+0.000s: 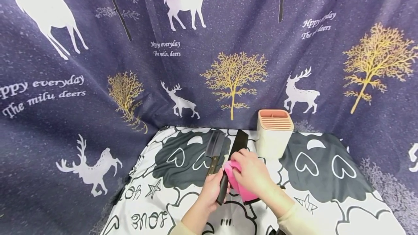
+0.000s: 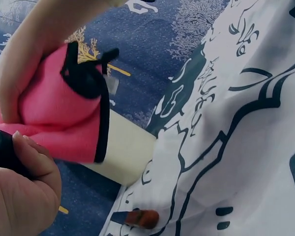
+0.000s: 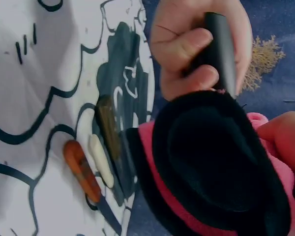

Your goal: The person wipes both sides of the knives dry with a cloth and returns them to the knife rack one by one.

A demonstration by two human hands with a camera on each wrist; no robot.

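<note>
My left hand grips the black handle of a knife, whose dark, broad blade points away toward the back of the table. Over the blade near the handle, my right hand holds a pink cloth with black edging. In the left wrist view the cloth bunches under the right fingers. The right wrist view shows a dark, hollow-looking fold of it, with the left hand round the handle behind. Part of the blade is hidden by cloth and fingers.
A cleaver with a wooden handle lies left of the knife. Behind the right hand stands a cream knife block with an orange slotted top. A brown-orange handle and a white handle lie on the patterned tablecloth.
</note>
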